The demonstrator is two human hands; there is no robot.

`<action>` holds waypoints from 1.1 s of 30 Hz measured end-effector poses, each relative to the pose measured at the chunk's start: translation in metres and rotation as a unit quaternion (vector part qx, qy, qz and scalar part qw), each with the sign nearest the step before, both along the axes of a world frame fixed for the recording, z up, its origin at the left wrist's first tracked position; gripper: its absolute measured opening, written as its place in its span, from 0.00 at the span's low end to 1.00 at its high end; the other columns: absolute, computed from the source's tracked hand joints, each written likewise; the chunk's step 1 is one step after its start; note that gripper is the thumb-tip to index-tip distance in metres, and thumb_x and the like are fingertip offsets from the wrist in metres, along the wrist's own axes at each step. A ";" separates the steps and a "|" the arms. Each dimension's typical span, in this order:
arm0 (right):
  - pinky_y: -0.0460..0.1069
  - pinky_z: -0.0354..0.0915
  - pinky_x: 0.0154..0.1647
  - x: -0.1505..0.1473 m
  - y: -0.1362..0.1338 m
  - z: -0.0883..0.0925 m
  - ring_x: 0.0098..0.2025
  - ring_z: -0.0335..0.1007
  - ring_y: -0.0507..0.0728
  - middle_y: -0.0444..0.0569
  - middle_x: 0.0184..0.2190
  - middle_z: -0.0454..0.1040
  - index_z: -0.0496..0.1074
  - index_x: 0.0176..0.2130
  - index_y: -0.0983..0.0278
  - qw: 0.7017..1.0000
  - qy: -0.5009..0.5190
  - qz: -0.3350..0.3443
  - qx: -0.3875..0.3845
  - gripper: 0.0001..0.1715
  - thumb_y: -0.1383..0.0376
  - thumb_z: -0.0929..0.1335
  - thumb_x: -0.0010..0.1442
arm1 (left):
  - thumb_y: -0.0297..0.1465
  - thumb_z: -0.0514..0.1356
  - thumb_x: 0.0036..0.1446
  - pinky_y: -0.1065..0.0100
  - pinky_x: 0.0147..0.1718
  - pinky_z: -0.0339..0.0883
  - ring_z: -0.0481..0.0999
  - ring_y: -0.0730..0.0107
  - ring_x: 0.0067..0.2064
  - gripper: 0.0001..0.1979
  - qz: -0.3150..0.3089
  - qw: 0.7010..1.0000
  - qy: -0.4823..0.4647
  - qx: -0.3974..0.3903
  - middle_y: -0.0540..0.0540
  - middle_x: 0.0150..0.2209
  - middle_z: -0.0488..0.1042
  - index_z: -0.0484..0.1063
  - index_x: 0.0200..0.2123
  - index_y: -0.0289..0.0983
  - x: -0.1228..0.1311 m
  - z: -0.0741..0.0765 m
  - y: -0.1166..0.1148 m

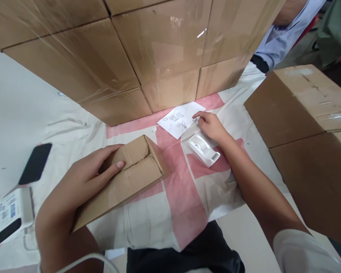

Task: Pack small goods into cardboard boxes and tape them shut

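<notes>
Your left hand (95,174) is clamping the box (139,167), left of the dispenser (204,149); press lightly so its seam (136,162) isn't buckling. Your right hand (211,127) is pointing its index finger at the far paper's (174,121) right edge; whether it's pinching, I cannot tell.

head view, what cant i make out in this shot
In the head view:
Small carton: contents, hidden by its closed flaps.
Left hand: some fingers, hidden behind the hand itself.
Paper sheet: drawings, too small to identify.
Label at far left: print, blurred and too small.
Stacked cartons: top, cut off by the upper edge.
Nearby person: upper part, cut off by the upper edge.
</notes>
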State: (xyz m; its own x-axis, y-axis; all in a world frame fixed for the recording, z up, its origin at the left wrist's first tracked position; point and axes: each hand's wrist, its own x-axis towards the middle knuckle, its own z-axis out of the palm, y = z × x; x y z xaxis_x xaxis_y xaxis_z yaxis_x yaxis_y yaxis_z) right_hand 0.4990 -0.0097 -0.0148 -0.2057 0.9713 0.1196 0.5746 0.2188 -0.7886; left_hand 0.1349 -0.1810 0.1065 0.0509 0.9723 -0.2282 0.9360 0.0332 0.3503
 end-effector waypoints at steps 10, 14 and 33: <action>0.51 0.65 0.38 -0.014 -0.039 0.055 0.38 0.74 0.57 0.47 0.35 0.78 0.71 0.42 0.60 0.983 0.160 0.093 0.002 0.07 0.60 0.68 0.65 | 0.57 0.52 0.63 0.62 0.50 0.64 0.75 0.58 0.52 0.28 0.002 1.000 -0.009 -0.004 0.54 0.55 0.76 0.66 0.60 0.52 0.005 0.005 -0.002; 0.49 0.64 0.37 -0.023 -0.070 0.076 0.37 0.73 0.55 0.46 0.35 0.78 0.73 0.37 0.60 0.970 0.147 0.190 0.026 0.07 0.61 0.67 0.67 | 0.56 0.54 0.63 0.64 0.49 0.65 0.76 0.59 0.51 0.27 0.008 1.000 -0.012 -0.006 0.54 0.55 0.77 0.68 0.60 0.52 0.003 0.004 0.000; 0.48 0.52 0.31 -0.054 -0.107 0.033 0.30 0.68 0.53 0.43 0.35 0.77 0.67 0.42 0.59 0.910 0.047 0.412 -0.023 0.02 0.66 0.65 0.67 | 0.46 0.65 0.60 0.70 0.40 0.74 0.79 0.63 0.44 0.27 0.050 0.987 -0.129 -0.087 0.46 0.51 0.80 0.73 0.60 0.44 -0.014 0.014 -0.004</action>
